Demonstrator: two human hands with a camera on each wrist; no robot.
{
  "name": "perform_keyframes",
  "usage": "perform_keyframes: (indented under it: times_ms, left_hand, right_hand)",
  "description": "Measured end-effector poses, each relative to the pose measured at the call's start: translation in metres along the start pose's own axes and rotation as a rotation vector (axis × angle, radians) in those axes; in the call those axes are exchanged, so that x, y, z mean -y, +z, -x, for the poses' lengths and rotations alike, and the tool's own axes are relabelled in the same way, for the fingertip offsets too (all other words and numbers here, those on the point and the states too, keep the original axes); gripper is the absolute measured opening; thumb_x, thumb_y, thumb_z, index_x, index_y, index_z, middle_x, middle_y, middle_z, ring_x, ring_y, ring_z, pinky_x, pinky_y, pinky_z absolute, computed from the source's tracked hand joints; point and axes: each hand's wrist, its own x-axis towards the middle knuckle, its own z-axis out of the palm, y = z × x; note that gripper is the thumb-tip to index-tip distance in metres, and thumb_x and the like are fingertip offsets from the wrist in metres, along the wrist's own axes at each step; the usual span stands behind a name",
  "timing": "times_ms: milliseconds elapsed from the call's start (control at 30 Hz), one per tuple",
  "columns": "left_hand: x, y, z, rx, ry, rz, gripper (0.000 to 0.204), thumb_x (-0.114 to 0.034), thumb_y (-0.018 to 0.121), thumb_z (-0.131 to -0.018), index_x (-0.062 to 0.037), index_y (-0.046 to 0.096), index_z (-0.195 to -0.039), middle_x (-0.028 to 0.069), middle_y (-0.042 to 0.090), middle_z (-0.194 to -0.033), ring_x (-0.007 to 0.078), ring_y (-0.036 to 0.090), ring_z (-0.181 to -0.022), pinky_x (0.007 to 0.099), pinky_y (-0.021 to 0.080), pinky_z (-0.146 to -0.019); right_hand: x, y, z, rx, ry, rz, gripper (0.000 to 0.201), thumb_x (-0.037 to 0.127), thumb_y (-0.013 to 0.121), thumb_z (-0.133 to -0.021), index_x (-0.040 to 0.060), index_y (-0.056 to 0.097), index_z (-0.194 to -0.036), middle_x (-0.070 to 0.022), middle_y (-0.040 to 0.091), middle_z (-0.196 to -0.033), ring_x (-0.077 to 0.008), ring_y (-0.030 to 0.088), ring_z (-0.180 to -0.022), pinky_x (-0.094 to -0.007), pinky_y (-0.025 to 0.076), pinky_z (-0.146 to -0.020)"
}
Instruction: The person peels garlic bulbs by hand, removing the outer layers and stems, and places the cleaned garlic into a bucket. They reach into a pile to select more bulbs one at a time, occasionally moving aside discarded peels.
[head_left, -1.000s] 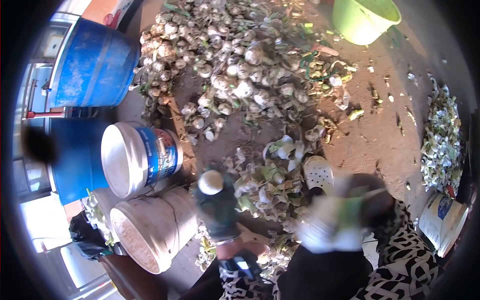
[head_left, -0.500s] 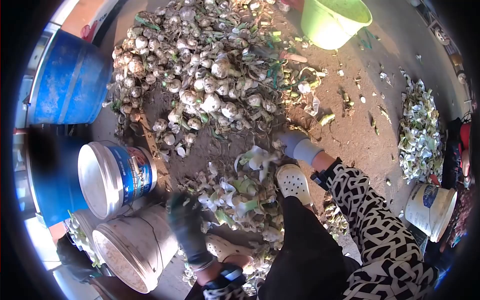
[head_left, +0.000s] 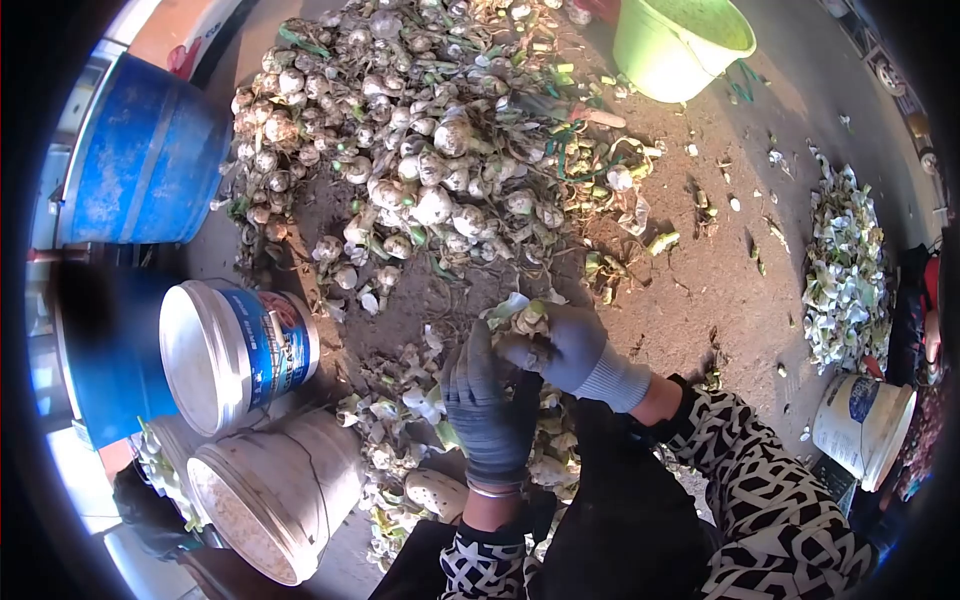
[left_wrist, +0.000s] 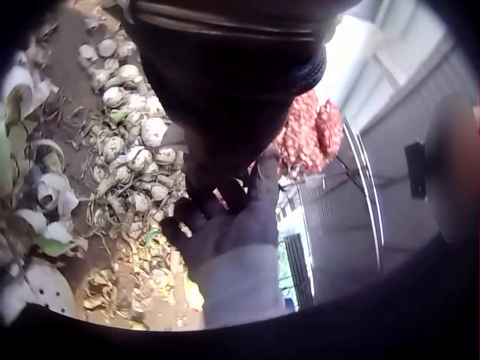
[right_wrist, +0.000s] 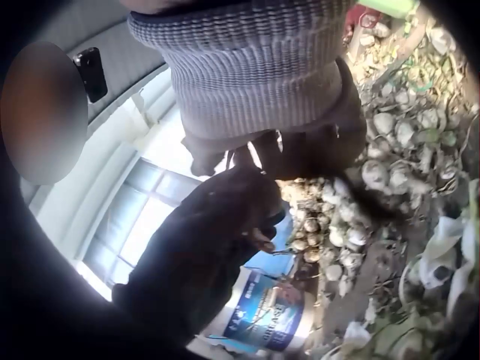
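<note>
In the head view both gloved hands meet over the husk heap at a garlic bulb (head_left: 528,319) with pale green outer leaves. My right hand (head_left: 578,352), in a grey knit glove, grips it from the right with curled fingers. From the left, my left hand (head_left: 488,408) holds the same bulb, its dark glove's back turned up. The hands hide much of the bulb. Dark shadow covers the grip in both wrist views. Below the hands lie loose white and green husks (head_left: 395,400). A large pile of unpeeled garlic bulbs (head_left: 430,170) spreads out ahead.
Two white buckets, one with a blue label (head_left: 265,345) and one plain (head_left: 290,490), stand at the left near blue barrels (head_left: 145,150). A lime green bucket (head_left: 680,50) stands at the far right. More husks (head_left: 848,270) and another white bucket (head_left: 855,430) are at the right.
The peeled bulb on my left hand a second ago is gone from it. My right hand reached to the pile's near edge, then came back; both hands now meet at a bulb.
</note>
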Motion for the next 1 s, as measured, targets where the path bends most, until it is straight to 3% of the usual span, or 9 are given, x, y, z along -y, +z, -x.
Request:
perform_keyframes:
  times_ms: [267,500,667,700,733,800,833,867,1000]
  left_hand:
    - [0.011,-0.023,0.002,0.094,-0.303,0.607,0.068,-0.012,0.081,-0.068,-0.001,0.05,-0.127,0.0145,0.065,-0.108,0.0289,0.067,-0.093,0.0359,0.054,-0.082]
    - [0.037,-0.028,-0.002,0.415,-0.236,0.191,0.04,-0.016,0.059,-0.087,-0.0017,0.054,-0.124,0.0167,0.067,-0.102,0.0307,0.065,-0.097,0.0367,0.053,-0.082]
    - [0.008,-0.047,-0.017,0.159,-0.377,0.574,0.034,-0.011,0.053,-0.093,0.0009,0.055,-0.124,0.0159,0.061,-0.118,0.0262,0.063,-0.103,0.0371,0.05,-0.09]
    - [0.013,-0.046,-0.009,0.208,-0.747,1.399,0.037,-0.003,0.054,-0.09,0.0035,0.053,-0.127,0.0187,0.059,-0.12,0.0293,0.061,-0.106,0.0391,0.051,-0.09]
    - [0.014,-0.045,0.006,0.245,-0.216,0.599,0.046,0.002,0.058,-0.084,0.0024,0.05,-0.13,0.0214,0.057,-0.122,0.0331,0.06,-0.108,0.0402,0.051,-0.089]
    - [0.007,-0.036,0.02,0.213,-0.451,0.788,0.051,0.003,0.063,-0.079,0.0025,0.051,-0.128,0.0236,0.057,-0.119,0.0366,0.061,-0.106,0.0425,0.051,-0.086]
    - [0.014,-0.041,0.018,0.164,0.166,0.024,0.046,0.004,0.065,-0.077,0.0018,0.054,-0.122,0.0234,0.059,-0.114,0.0368,0.062,-0.104,0.0426,0.052,-0.086]
    - [0.009,-0.035,0.019,0.282,-0.314,0.395,0.037,-0.006,0.068,-0.08,-0.0025,0.058,-0.115,0.0194,0.063,-0.106,0.0328,0.064,-0.098,0.0425,0.053,-0.085]
    - [0.027,-0.031,0.023,0.125,-0.364,0.44,0.03,-0.033,0.065,-0.087,-0.0101,0.06,-0.107,0.0107,0.064,-0.1,0.0251,0.063,-0.092,0.0397,0.053,-0.083]
  right_hand:
    - [-0.006,-0.005,0.005,0.07,-0.185,-0.238,0.016,0.018,0.062,-0.092,0.003,0.064,-0.097,-0.0139,0.064,-0.081,-0.0299,0.066,-0.078,-0.0362,0.05,-0.069]
    - [-0.025,-0.018,0.019,0.7,0.31,-0.892,0.045,0.041,0.065,-0.09,-0.0016,0.065,-0.105,-0.0028,0.065,-0.086,-0.0094,0.056,-0.079,-0.0268,0.047,-0.07]
    - [-0.033,0.011,0.015,0.59,0.607,-1.152,0.026,0.019,0.068,-0.088,0.003,0.065,-0.108,-0.0032,0.066,-0.083,-0.0121,0.064,-0.07,-0.0277,0.053,-0.059]
    - [-0.04,0.018,0.016,0.616,0.567,-1.239,0.023,0.017,0.068,-0.088,0.0032,0.065,-0.107,-0.0032,0.066,-0.083,-0.0121,0.064,-0.069,-0.0274,0.053,-0.059]
    - [-0.035,0.018,0.016,0.617,0.568,-1.251,0.023,0.017,0.068,-0.088,0.0032,0.065,-0.107,-0.0032,0.066,-0.083,-0.0121,0.064,-0.069,-0.0274,0.053,-0.059]
    - [-0.025,0.017,0.011,0.653,0.646,-1.28,0.021,0.015,0.065,-0.09,0.0035,0.063,-0.107,-0.0043,0.066,-0.085,-0.0135,0.064,-0.07,-0.0275,0.053,-0.06]
    - [-0.032,0.022,0.016,0.615,0.604,-1.376,0.024,0.017,0.065,-0.089,0.0024,0.06,-0.108,-0.0062,0.065,-0.083,-0.0145,0.064,-0.066,-0.0282,0.053,-0.055]
    - [-0.037,0.019,0.017,0.614,0.604,-1.382,0.024,0.017,0.065,-0.089,0.0024,0.06,-0.108,-0.0062,0.065,-0.083,-0.0145,0.064,-0.066,-0.0282,0.053,-0.055]
    - [-0.068,0.006,0.038,0.507,0.747,-1.506,0.025,0.017,0.061,-0.09,0.0005,0.058,-0.108,-0.0118,0.064,-0.083,-0.016,0.062,-0.055,-0.0304,0.05,-0.042]
